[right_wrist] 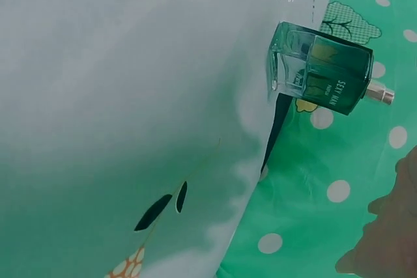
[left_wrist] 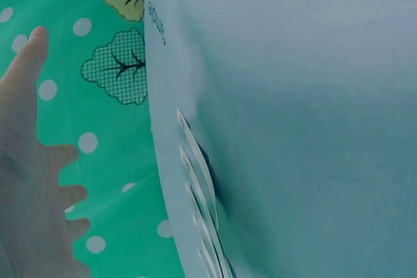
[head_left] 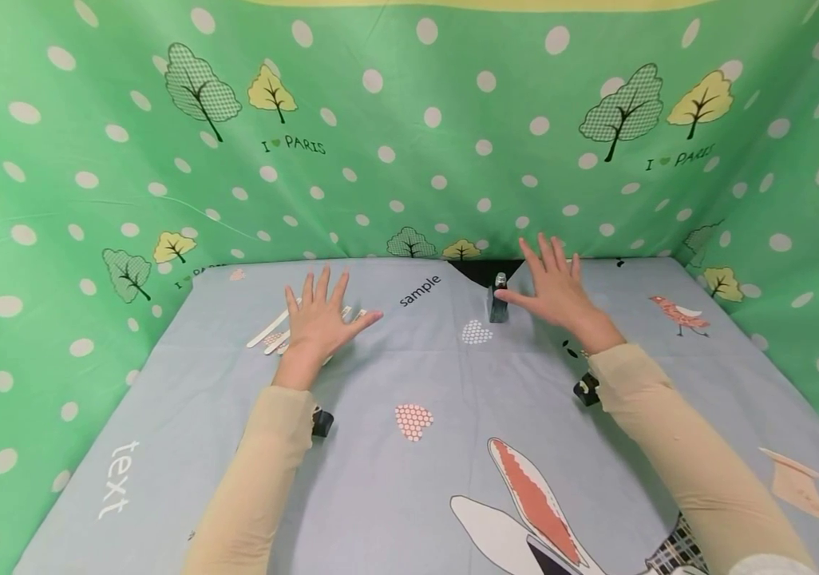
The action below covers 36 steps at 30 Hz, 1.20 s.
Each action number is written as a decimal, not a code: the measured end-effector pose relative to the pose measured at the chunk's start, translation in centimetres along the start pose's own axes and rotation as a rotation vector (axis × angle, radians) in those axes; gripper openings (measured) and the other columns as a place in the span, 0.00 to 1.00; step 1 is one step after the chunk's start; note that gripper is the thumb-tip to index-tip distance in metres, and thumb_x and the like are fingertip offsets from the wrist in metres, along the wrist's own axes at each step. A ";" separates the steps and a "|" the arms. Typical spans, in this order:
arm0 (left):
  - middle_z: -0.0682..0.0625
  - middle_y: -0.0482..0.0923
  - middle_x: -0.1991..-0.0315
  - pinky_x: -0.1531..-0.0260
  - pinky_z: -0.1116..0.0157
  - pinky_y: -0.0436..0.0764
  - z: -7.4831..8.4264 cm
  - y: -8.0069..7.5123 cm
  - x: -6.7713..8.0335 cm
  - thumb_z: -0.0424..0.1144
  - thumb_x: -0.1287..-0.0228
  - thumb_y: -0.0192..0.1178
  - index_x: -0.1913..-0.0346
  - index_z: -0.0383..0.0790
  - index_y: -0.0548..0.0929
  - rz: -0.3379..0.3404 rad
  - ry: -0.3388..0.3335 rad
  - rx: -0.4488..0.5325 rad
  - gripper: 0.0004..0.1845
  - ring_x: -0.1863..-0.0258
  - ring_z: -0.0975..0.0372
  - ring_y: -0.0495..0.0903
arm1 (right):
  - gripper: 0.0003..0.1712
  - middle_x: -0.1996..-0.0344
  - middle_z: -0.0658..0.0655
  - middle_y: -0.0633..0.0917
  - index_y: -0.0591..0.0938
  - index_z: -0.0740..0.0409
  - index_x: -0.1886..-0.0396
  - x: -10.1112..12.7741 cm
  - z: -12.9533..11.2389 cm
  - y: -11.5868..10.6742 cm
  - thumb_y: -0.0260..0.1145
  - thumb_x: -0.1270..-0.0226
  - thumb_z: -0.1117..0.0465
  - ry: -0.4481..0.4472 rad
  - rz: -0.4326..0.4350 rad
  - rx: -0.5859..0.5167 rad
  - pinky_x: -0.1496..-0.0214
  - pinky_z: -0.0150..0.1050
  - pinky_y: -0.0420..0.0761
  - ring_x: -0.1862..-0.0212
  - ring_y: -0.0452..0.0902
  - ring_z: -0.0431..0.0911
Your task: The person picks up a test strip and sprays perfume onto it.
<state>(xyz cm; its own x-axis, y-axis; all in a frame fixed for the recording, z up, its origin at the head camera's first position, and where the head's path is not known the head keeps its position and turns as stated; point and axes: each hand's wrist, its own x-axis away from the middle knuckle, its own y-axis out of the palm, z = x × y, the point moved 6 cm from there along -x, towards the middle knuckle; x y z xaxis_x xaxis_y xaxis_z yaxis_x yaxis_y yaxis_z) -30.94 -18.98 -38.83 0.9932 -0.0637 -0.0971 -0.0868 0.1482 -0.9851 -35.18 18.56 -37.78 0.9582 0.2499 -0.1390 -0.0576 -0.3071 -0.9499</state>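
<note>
Glass bottle point(head_left: 498, 307) stands upright on the table point(head_left: 381, 375), beside the thumb of the right hand point(head_left: 556, 291), the nearer. Both hands empty, fingers spread; left hand point(head_left: 314, 323) above white sticks point(head_left: 266, 329).

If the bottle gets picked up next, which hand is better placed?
Right, probably: the right hand is open and nearer the bottle; the left hand is by the sticks.
</note>
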 end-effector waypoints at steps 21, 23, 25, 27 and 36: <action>0.43 0.40 0.18 0.26 0.33 0.33 0.1 -0.3 0.8 0.84 0.45 0.41 0.19 0.52 0.47 -0.052 -0.011 0.027 0.58 0.19 0.43 0.39 | 0.61 0.20 0.68 0.41 0.43 0.52 0.18 -0.2 0.3 1.2 0.57 0.37 0.25 -0.019 -0.028 -0.056 0.23 0.70 0.40 0.20 0.30 0.65; 0.42 0.41 0.18 0.26 0.33 0.34 0.2 -0.5 0.9 0.83 0.44 0.42 0.19 0.51 0.48 -0.053 -0.012 0.036 0.57 0.19 0.42 0.40 | 0.61 0.20 0.68 0.40 0.43 0.53 0.18 -0.2 0.2 1.2 0.57 0.37 0.25 -0.025 -0.030 -0.070 0.22 0.69 0.41 0.20 0.30 0.66; 0.41 0.42 0.18 0.26 0.33 0.35 0.4 -0.7 1.0 0.82 0.43 0.44 0.20 0.50 0.50 -0.051 -0.009 0.051 0.56 0.20 0.42 0.41 | 0.60 0.20 0.68 0.41 0.44 0.54 0.18 -0.3 0.2 1.3 0.58 0.36 0.26 -0.029 -0.029 -0.079 0.22 0.69 0.42 0.20 0.32 0.66; 0.41 0.43 0.18 0.26 0.33 0.37 0.5 -0.9 1.1 0.80 0.42 0.45 0.20 0.50 0.51 -0.048 -0.007 0.059 0.55 0.20 0.42 0.43 | 0.60 0.20 0.68 0.41 0.44 0.54 0.18 -0.3 0.2 1.4 0.58 0.36 0.27 -0.032 -0.034 -0.087 0.21 0.67 0.43 0.20 0.33 0.65; 0.40 0.45 0.19 0.23 0.38 0.45 0.9 -1.3 1.7 0.77 0.40 0.49 0.21 0.48 0.54 -0.065 0.005 0.089 0.52 0.21 0.42 0.48 | 0.58 0.20 0.69 0.46 0.45 0.53 0.18 -0.3 -0.2 1.8 0.58 0.34 0.29 -0.030 -0.059 -0.119 0.21 0.66 0.47 0.20 0.38 0.64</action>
<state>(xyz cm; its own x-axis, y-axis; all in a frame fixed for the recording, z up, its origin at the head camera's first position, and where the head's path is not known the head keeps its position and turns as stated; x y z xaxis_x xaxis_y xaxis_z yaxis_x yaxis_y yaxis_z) -29.07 -18.40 -37.62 0.9962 -0.0805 -0.0342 -0.0148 0.2310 -0.9728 -35.52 17.78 -39.40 0.9502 0.2971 -0.0941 0.0334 -0.3973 -0.9171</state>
